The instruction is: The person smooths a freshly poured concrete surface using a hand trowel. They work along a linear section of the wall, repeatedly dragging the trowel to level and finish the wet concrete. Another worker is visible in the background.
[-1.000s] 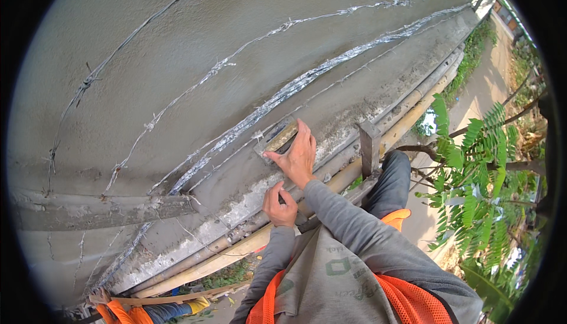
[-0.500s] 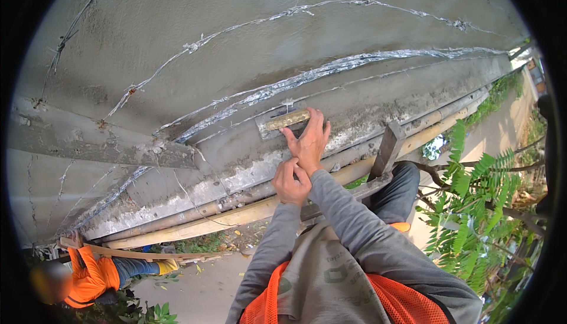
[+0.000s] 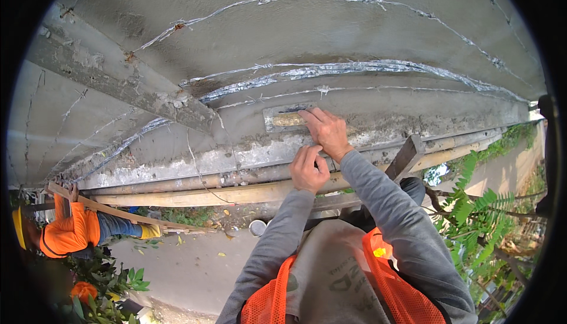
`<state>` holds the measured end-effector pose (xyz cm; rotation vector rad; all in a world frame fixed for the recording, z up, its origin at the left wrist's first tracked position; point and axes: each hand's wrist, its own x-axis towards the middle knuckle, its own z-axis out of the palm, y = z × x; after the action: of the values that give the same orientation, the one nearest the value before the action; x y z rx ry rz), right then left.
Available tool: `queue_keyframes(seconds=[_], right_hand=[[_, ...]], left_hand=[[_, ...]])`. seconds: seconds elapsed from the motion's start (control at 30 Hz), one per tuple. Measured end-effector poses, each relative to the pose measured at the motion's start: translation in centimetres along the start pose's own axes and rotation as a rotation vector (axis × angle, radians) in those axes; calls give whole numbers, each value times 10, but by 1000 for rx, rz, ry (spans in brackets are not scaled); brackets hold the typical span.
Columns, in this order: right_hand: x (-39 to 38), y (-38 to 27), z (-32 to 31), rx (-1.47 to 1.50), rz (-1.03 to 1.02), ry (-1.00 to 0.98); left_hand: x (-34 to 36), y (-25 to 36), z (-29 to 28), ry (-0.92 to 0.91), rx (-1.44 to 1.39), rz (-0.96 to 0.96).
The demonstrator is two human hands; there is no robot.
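My right hand (image 3: 328, 133) is closed round the right end of the worn wooden handle of a plastering trowel (image 3: 287, 120). Its rectangular metal blade lies against the wet grey plaster of the wall (image 3: 366, 105), just above the rough, pale lower edge. My left hand (image 3: 309, 169) is curled into a loose fist beside my right wrist, and nothing shows in it. Strands of barbed wire (image 3: 323, 90) run across the wall above the trowel.
A mortar-caked post (image 3: 112, 67) slants across the left. Below the wall run long poles (image 3: 254, 194), with a wooden upright (image 3: 406, 157) at right. A co-worker in an orange top (image 3: 74, 229) is at lower left by a plank. A bucket (image 3: 257, 228) stands below; leafy branches (image 3: 472, 223) hang at right.
My left hand has come off my right wrist and sits just below it. The trowel has tilted flatter against the wall. The view has shifted, and a bucket now shows.
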<state>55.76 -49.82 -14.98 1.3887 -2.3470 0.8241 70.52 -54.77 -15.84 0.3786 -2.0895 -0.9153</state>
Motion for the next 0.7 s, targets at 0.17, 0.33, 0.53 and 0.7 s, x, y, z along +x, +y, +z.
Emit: queue_keyframes(seconds=[0.17, 0.33, 0.53, 0.7], right_hand=[[-12, 33, -29, -68, 1, -110], [-25, 81, -82, -139, -39, -77], [0, 3, -6, -6, -100, -56], [-9, 33, -29, -49, -78, -123]], left_hand=[[2, 3, -2, 10, -36, -2], [1, 1, 1, 12, -48, -2], [-2, -2, 0, -16, -14, 14], [0, -2, 0, -31, -19, 10]])
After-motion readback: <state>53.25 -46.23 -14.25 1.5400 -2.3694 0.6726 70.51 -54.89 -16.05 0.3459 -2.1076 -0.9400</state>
